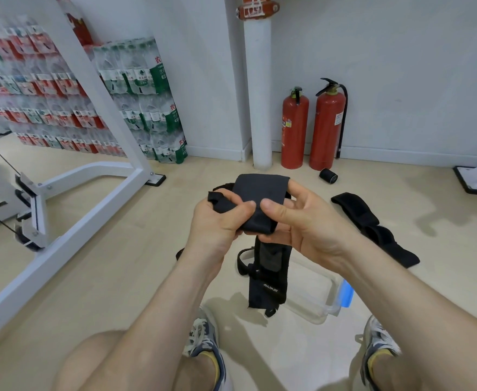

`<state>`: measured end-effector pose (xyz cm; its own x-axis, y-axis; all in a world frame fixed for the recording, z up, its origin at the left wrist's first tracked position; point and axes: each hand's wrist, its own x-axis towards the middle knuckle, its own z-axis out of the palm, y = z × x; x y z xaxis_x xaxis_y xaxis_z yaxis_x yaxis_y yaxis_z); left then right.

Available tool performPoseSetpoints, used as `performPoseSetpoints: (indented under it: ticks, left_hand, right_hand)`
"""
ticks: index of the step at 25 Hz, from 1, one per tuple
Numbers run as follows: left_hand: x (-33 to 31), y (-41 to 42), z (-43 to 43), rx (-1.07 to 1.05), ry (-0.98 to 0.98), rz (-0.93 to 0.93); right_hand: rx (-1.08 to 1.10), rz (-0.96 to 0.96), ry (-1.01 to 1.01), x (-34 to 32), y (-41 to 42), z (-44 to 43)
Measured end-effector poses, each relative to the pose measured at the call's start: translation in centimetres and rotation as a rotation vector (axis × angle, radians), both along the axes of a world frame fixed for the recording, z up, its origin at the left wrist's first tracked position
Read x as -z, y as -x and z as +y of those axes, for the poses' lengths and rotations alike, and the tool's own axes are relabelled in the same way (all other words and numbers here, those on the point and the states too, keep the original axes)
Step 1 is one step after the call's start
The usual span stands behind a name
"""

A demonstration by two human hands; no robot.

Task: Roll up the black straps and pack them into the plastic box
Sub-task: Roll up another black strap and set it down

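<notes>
A black strap (255, 204) is held in mid-air between both hands, above the floor (135, 272) and just beyond the knees. The left hand (220, 218) is closed around the strap's left end, with the thumb pressed on the top face and the fingers curled beneath; a crumpled corner of fabric projects above the knuckles. The right hand (302, 218) is partly closed, its thumb laid on the strap's top face beside the left thumb, and its fingers are wrapped under and behind the folded band. The upper part of the strap is bent over into a broad loop, while the free tail hangs straight down below the hands, showing a printed logo and a small side loop near its lower end. Directly behind the hanging tail, a clear plastic box (313, 294) with a blue latch is seen on the floor between the two shoes. A second black strap (372, 224) lies unrolled on the floor to the right of the hands. A rolled strap (328, 175) rests on the floor near the base of two red fire extinguishers (312, 128), close to the wall.
</notes>
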<state>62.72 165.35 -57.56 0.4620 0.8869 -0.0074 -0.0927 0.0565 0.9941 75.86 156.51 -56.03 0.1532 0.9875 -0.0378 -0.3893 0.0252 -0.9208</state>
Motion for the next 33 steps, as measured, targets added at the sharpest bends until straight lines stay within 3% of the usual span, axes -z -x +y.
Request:
performPoseSetpoints:
  ticks: [3, 6, 8, 12, 20, 23, 27, 29, 33]
  left_hand:
    - [0.3, 0.3, 0.1, 0.029, -0.030, 0.043]
    - [-0.2, 1.8, 0.9, 0.383, 0.048, -0.205]
    - [-0.5, 2.2, 1.3, 0.494, 0.003, -0.203]
    - [0.2, 0.9, 0.8, 0.323, -0.122, -0.090]
    - [0.6, -1.2, -1.8, -0.071, 0.046, -0.129]
    - [0.4, -1.1, -2.3, 0.019, 0.097, -0.094]
    - [-0.6, -0.8, -2.0, 0.119, 0.314, -0.150]
    - [0.2, -0.8, -1.5, 0.065, 0.455, -0.035]
    - [3.8, 0.1, -1.7, 0.149, 0.612, 0.537]
  right_hand:
    - [0.069, -0.053, 0.052, 0.2, 0.2, 0.1]
    - [0.114, 0.093, 0.107, -0.8, -0.4, 0.0]
    - [0.079, 0.164, 0.141, -1.4, -0.6, -0.3]
    - [0.095, 0.080, 0.208, -1.4, 0.1, -0.1]
    - [0.271, -0.323, 0.116, 0.3, 1.7, 0.4]
    - [0.327, -0.311, 0.099, -0.2, 0.5, 0.6]
    - [0.166, -0.301, 0.142, -2.1, -1.0, -0.5]
    - [0.165, -0.232, 0.182, -2.8, -1.8, -1.2]
    - [0.207, 0.023, 0.184, -3.9, -3.6, -2.0]
